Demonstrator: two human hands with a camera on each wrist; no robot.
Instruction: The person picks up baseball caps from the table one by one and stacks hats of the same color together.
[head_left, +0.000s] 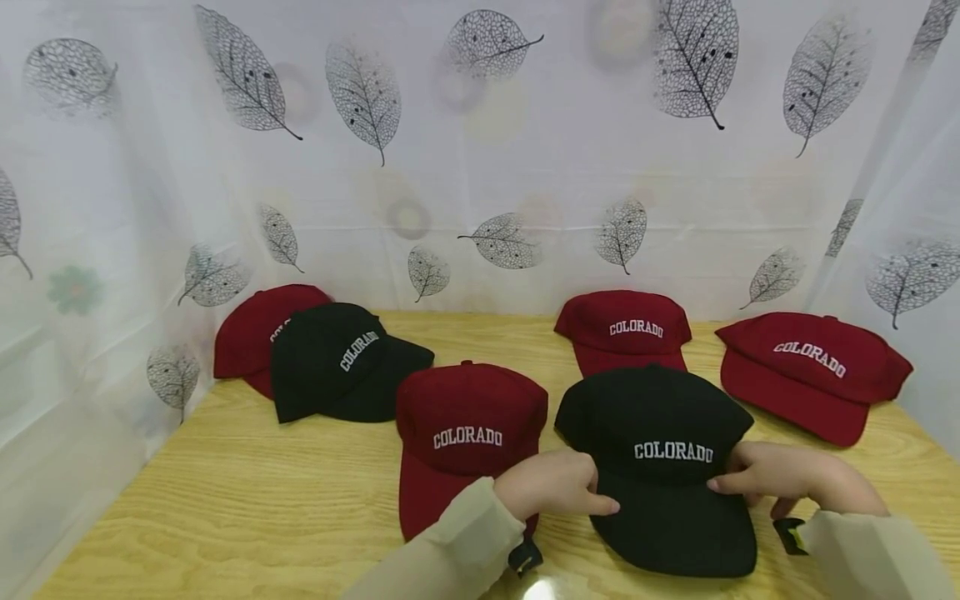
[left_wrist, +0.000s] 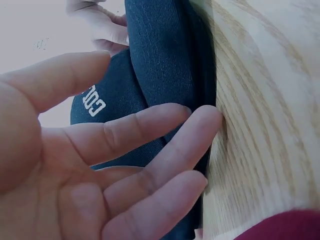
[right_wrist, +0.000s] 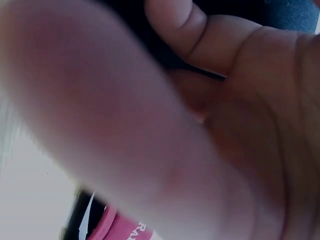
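A black cap (head_left: 660,525) with white COLORADO lettering lies at the front, its brim toward me. At its left side is my left hand (head_left: 555,483), thumb over the brim edge in the head view. The left wrist view shows that hand's fingers (left_wrist: 170,155) spread and loosely extended against the black cap (left_wrist: 165,55), with the thumb apart. On the other side my right hand (head_left: 787,479) holds the cap's edge, thumb on top where brim meets crown. In the right wrist view its thumb (right_wrist: 110,110) is blurred and large, and the bent fingers meet dark cloth.
A red cap (head_left: 468,408) sits just left of the black one. Behind are another red cap (head_left: 626,325) and, at right, a tilted red cap (head_left: 817,375). A second black cap (head_left: 330,358) overlaps a red cap (head_left: 251,333) at back left. A leaf-print curtain (head_left: 480,167) borders the wooden table (head_left: 247,500).
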